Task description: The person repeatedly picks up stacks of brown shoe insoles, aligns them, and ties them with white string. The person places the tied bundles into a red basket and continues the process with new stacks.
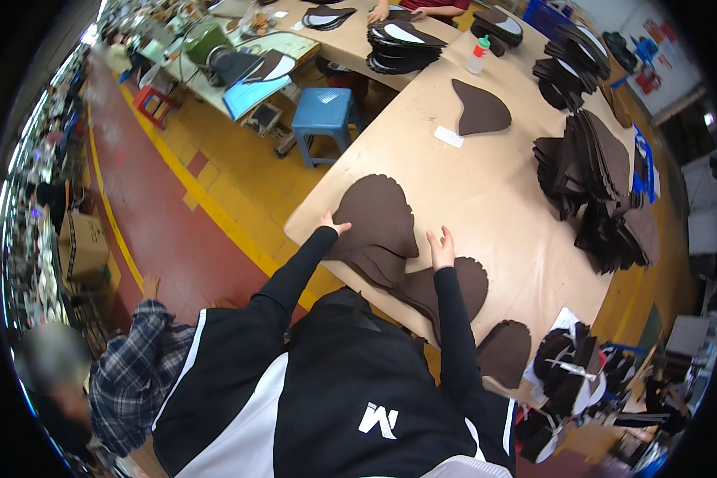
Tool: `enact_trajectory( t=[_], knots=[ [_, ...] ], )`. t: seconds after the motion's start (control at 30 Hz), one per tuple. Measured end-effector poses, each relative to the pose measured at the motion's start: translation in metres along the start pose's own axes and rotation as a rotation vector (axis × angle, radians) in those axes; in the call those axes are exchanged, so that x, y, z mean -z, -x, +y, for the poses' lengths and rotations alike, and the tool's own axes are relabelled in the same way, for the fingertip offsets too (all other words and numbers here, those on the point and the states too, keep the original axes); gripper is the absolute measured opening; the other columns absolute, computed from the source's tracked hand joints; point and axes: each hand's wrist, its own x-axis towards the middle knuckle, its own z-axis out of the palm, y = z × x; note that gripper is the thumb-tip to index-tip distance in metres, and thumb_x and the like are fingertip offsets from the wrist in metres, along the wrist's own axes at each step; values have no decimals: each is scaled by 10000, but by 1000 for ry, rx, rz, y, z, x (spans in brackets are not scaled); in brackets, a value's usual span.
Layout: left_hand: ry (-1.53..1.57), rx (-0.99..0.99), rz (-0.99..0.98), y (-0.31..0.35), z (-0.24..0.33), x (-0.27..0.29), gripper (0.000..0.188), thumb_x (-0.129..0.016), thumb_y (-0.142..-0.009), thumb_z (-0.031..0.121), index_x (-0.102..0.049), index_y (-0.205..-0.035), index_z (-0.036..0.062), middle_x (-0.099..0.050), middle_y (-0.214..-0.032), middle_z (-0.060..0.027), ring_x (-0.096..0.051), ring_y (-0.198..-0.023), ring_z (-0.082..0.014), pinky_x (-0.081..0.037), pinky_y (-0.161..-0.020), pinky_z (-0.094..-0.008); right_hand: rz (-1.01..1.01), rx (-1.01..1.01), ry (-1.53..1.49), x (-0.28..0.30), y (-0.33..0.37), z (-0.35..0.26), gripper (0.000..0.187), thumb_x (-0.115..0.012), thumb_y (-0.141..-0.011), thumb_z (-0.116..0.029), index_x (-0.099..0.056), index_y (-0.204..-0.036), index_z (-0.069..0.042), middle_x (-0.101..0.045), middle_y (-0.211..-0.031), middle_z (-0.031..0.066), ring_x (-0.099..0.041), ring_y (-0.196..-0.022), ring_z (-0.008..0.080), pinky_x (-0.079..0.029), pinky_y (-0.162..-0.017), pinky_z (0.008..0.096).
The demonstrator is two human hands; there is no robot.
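A dark brown cut-out panel [370, 211] with a scalloped rounded edge lies flat at the table's near left corner. My left hand [336, 224] is at its left edge, thumb and fingers apart. Just right of this panel, my right hand [441, 248] is raised with spread fingers and nothing in it. A second brown panel [464, 288] lies partly under my right forearm and reaches toward the table's near edge. More brown material overlaps between the two panels. Another panel [506, 350] rests farther right, near my right elbow.
Stacks of brown panels [593, 159] line the table's right side. A single panel [481, 107], a white card [448, 136] and a green-capped bottle [478, 56] are farther up. A blue stool [323, 119] stands left of the table. A person in a plaid sleeve [139, 346] is close on my left.
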Motion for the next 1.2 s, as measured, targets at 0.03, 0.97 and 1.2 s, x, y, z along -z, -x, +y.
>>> enact_trajectory(
  t=[0.03, 0.97, 1.2],
  knots=[
    [55, -41, -72, -11, -4, 2, 1054, -788, -623, 458, -263, -1420, 9, -384, -1393, -225, -385, -1291, -322, -339, -1058, -369, 14, -52, -26, -19, -15, 0, 814, -659, -803, -450, -316, -1388, 1, -388, -1368, 240, -401, -1252, 354, -328, -1043, 404],
    [413, -90, -543, -7, -24, 77, 726, -823, -648, 201, -438, -1223, -21, -580, -1129, -174, -575, -1033, -254, -464, -905, -346, -213, -403, -241, -101, 90, -72, 601, -813, -670, -261, -571, -1108, 72, -653, -1025, 167, -635, -911, 238, -500, -822, 320],
    [517, -649, -453, 45, 12, 116, 935, -866, -584, 129, -313, -1334, 41, -450, -1300, -158, -485, -1140, -226, -390, -992, -337, -217, 63, -377, -61, 95, -121, 887, -809, -635, -18, -295, -1359, -27, -561, -1145, 115, -555, -1048, 185, -449, -906, 300]
  ],
)
